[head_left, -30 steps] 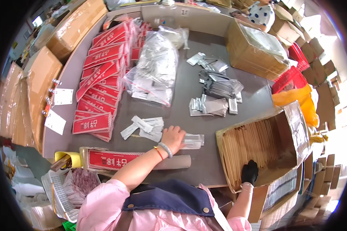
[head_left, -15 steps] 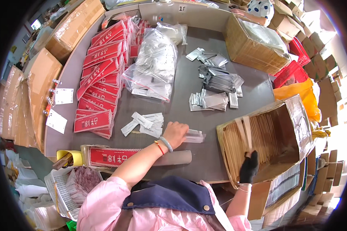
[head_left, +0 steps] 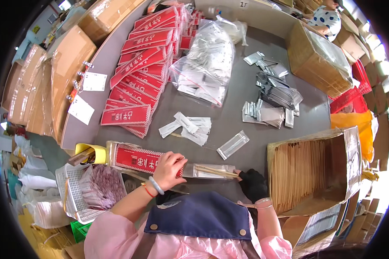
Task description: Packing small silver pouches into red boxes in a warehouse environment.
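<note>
Since the earlier frame, my right hand [head_left: 252, 184], black-gloved, is out of the cardboard box [head_left: 332, 185] and is pinching wooden chopsticks [head_left: 214, 171] by their right end. They are lying over a clear packet [head_left: 199, 174] near the tabletop's [head_left: 263, 134] front edge. My left hand [head_left: 168, 170] is curling over the red sleeve's [head_left: 127, 157] right end; I cannot tell whether it is gripping.

Two hands on the near side: one bare left hand [head_left: 166, 170], one right hand in a black glove [head_left: 253, 184]! In the middle, one lone clear flat packet [head_left: 233, 145]. Left: two white paper cards [head_left: 94, 81], one yellow plastic cup [head_left: 98, 154], one white perforated basket [head_left: 68, 183]. Red printed sleeves [head_left: 136, 93], far left: too many to count!
</note>
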A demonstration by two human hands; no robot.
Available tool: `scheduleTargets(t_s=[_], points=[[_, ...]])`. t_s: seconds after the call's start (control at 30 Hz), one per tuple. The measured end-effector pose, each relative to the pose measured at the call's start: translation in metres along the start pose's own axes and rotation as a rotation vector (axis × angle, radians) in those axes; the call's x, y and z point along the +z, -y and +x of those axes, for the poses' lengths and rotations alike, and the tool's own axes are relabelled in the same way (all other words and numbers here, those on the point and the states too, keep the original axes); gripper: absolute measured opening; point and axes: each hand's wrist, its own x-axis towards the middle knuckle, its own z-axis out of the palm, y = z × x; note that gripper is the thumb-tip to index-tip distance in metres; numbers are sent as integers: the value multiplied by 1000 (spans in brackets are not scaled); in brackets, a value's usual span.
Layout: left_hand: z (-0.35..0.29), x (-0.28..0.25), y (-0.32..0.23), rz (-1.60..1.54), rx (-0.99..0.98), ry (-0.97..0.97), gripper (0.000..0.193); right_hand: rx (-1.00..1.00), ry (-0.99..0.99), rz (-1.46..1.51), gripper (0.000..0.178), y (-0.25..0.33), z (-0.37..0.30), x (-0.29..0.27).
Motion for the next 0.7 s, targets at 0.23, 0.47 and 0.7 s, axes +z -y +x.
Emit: scheduleTargets(t_s=[0.23,0.47,0.7], points=[[13,21,-14,0,69,6,70,-97,-275,287,24,-10,19,44],[31,37,-21,21,159,34,57,-44,-88,1062,45,85,43,48],[43,-1,-21,181,319,273,10,-284,-187,117,59,58,38,1]])
